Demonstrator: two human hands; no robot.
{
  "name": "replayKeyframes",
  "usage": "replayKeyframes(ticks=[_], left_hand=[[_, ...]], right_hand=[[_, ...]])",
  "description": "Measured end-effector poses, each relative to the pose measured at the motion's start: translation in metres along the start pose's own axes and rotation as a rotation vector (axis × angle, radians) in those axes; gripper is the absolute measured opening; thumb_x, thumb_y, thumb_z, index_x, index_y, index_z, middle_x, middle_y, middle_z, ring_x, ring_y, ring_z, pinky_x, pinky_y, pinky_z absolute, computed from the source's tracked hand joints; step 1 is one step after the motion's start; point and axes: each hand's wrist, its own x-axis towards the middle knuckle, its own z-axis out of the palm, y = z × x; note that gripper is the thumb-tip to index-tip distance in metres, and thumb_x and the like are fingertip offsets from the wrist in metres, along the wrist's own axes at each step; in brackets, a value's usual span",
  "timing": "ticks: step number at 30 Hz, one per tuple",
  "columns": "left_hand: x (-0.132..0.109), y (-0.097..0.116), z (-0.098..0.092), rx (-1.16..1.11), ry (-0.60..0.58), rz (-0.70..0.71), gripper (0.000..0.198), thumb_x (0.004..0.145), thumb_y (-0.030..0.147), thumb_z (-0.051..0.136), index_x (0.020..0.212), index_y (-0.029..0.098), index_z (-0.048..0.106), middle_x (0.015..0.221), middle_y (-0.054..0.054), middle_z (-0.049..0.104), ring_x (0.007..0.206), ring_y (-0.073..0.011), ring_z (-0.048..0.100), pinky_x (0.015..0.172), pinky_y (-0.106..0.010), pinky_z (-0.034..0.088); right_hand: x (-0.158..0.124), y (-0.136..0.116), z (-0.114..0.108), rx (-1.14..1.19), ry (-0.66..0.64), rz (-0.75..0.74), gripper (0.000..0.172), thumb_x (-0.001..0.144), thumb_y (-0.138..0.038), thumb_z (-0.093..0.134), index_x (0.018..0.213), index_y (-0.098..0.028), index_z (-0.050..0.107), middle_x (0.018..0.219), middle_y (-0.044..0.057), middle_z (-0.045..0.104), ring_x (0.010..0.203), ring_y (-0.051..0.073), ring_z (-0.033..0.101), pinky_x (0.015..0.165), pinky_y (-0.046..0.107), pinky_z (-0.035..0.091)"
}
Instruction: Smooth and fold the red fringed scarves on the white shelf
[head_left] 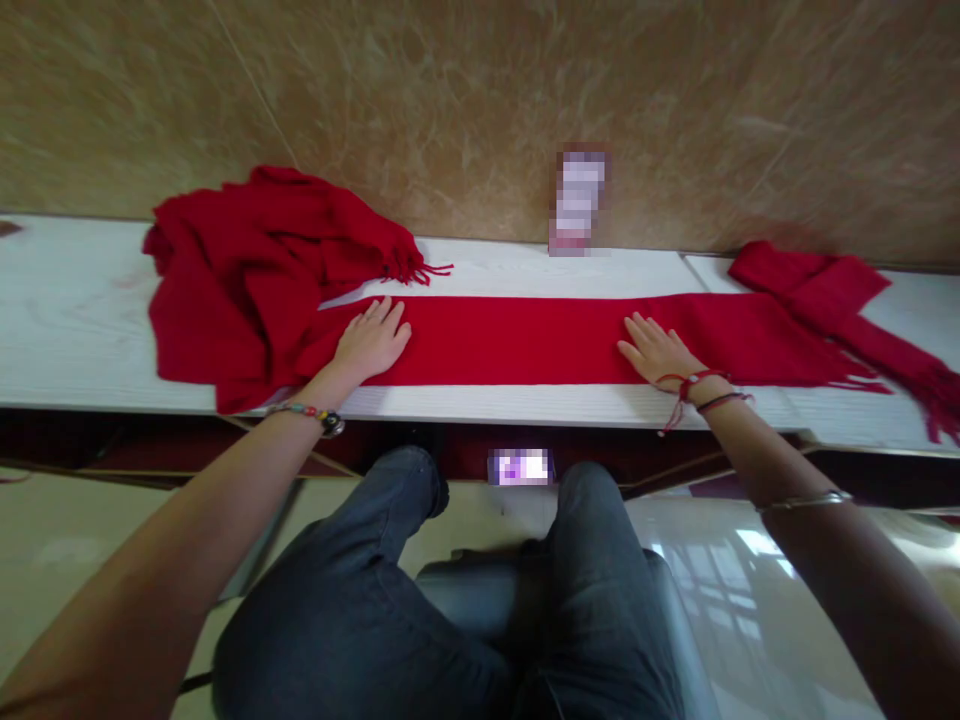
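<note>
We sit at the white table (pixel 67 330) with a red scarf (pixel 510 340) lying before us, its straight middle stretch running lengthwise between our hands. Our left hand (pixel 373 338) rests on it palm down, fingers out straight, just beside the big heap (pixel 240 290) of red cloth. Our right hand (pixel 654 348) lies palm down too, fingers a little spread, well apart from the left. Neither hand grips anything.

We judge the step in hand to be smoothing: the stretch between our palms looks flat, its long edges nearly parallel to the table's front edge. To our right it runs on to a fringe (pixel 862 378), near a second red length (pixel 817 275) lying askew. We cannot tell where the scarf leaves off and the heap begins.

The next move, as we see it, calls for light, even pressure outward and care at the left, where a tug could drag folds back into the flat part.
</note>
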Motion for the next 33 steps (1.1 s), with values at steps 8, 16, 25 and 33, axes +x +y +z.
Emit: replayKeyframes(ticks=[8,16,25,33], left_hand=[[0.002,-0.004,0.003,0.016,0.016,0.033,0.058,0.094,0.032,0.024,0.144,0.004,0.033,0.152,-0.019,0.03,0.14,-0.0311,0.027,0.112,-0.047,0.028],[0.001,-0.003,0.001,0.003,0.002,0.024,0.058,0.094,0.031,0.025,0.143,0.002,0.034,0.152,-0.02,0.028,0.14,-0.0323,0.027,0.112,-0.048,0.028],[0.003,-0.006,0.004,-0.007,0.007,0.024,0.058,0.094,0.033,0.025,0.144,0.005,0.033,0.152,-0.018,0.029,0.14,-0.0311,0.027,0.111,-0.047,0.027],[0.002,-0.003,0.001,0.014,-0.002,0.014,0.057,0.095,0.031,0.025,0.144,0.003,0.033,0.152,-0.019,0.028,0.141,-0.0299,0.026,0.113,-0.045,0.026]], right_hand=[[0.039,-0.048,-0.006,0.072,0.075,-0.057,0.059,0.096,-0.037,0.03,0.145,-0.005,0.03,0.153,0.022,0.024,0.141,0.031,0.023,0.111,0.055,0.024],[0.062,-0.015,0.008,0.01,0.009,-0.102,0.059,0.095,-0.043,0.028,0.144,-0.009,0.034,0.152,0.02,0.029,0.139,0.032,0.028,0.108,0.055,0.029],[0.053,0.049,0.014,-0.077,0.141,-0.05,0.063,0.095,-0.044,0.024,0.139,-0.002,0.036,0.145,0.029,0.035,0.135,0.039,0.033,0.1,0.058,0.036],[0.031,0.039,0.017,-0.035,0.174,-0.179,0.061,0.096,-0.046,0.021,0.138,-0.007,0.041,0.142,0.025,0.042,0.137,0.038,0.031,0.1,0.06,0.037]])
